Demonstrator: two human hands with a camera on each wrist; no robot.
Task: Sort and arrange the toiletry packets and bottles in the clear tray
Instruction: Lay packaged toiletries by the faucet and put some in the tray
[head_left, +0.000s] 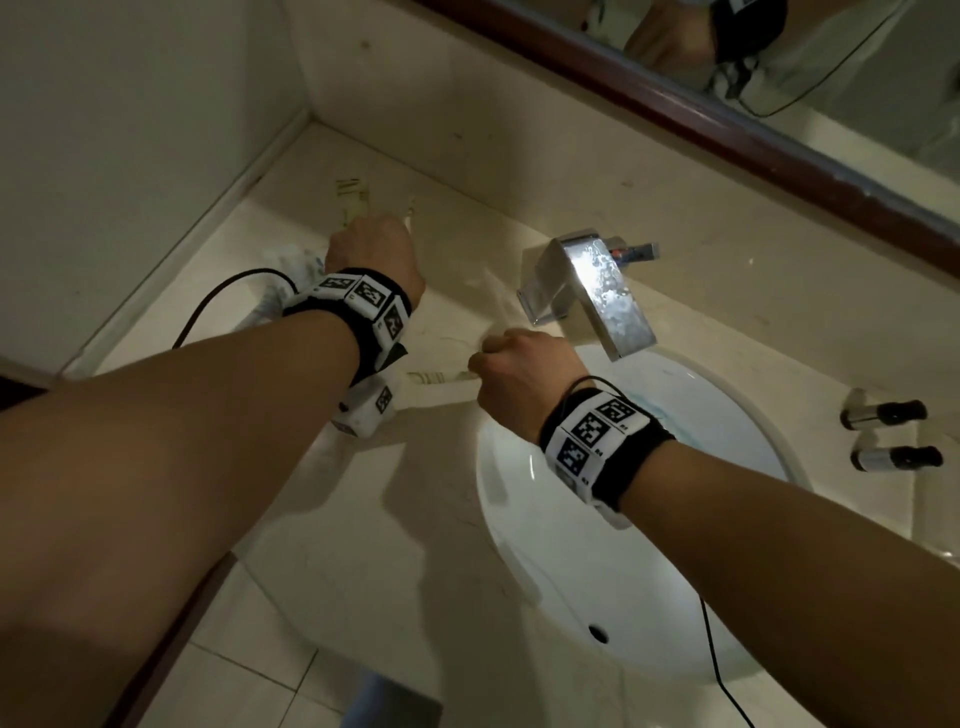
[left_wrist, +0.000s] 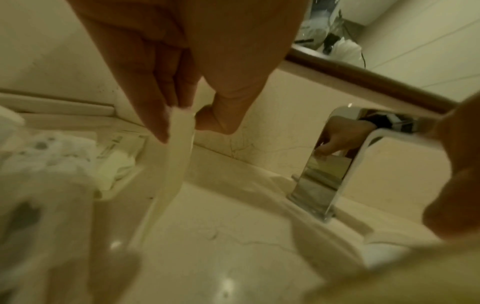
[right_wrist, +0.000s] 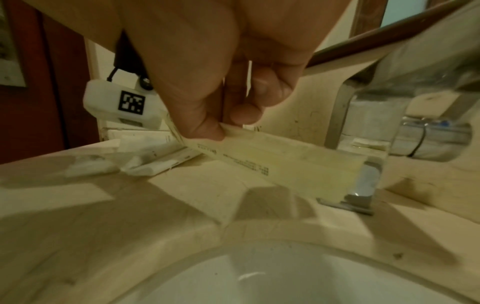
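My left hand (head_left: 374, 244) hovers over the back left of the counter. In the left wrist view, my left hand (left_wrist: 185, 127) pinches the top of a long cream packet (left_wrist: 176, 160) that hangs downward. My right hand (head_left: 514, 369), in front of the faucet, pinches a long cream packet with printed text (right_wrist: 272, 164) between thumb and fingers, held level above the counter; its end sticks out to the left (head_left: 441, 378). More white packets (right_wrist: 155, 158) lie in a pile at the back left, by a faint clear tray edge (right_wrist: 103, 130). Two small black-capped bottles (head_left: 883, 413) lie at the far right.
A chrome faucet (head_left: 587, 291) stands between the hands and the mirror. The white sink basin (head_left: 623, 545) sits below my right wrist. Walls close off the counter's left and back sides. Crumpled white wrappers (head_left: 291, 265) lie beside my left wrist.
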